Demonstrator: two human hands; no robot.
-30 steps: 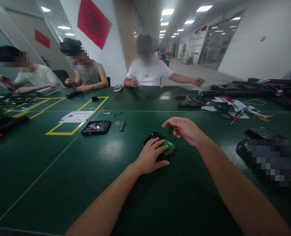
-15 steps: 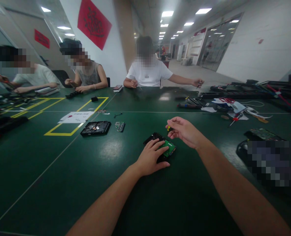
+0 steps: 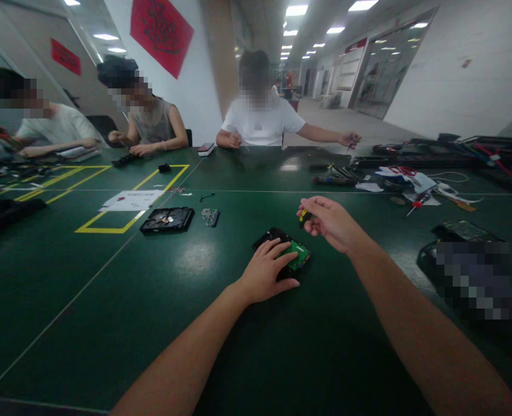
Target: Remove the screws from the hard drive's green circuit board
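A black hard drive (image 3: 278,236) with a green circuit board (image 3: 299,255) on top lies on the green table (image 3: 152,300). My left hand (image 3: 266,271) rests flat on the drive, fingers spread over it. Just above and to the right of the drive, my right hand (image 3: 331,221) is closed on a small screwdriver (image 3: 303,215) with a yellow and black handle. The tool's tip is hidden.
An opened black drive case (image 3: 168,219) and a small loose board (image 3: 210,216) lie to the left, beside yellow floor-tape lines and a white paper (image 3: 132,200). Tools and cables (image 3: 407,185) crowd the right side. Three people sit along the far edge.
My right hand has turned, and the yellow screwdriver handle now shows in its fingers. My left hand stays on the drive. The view has tilted slightly.
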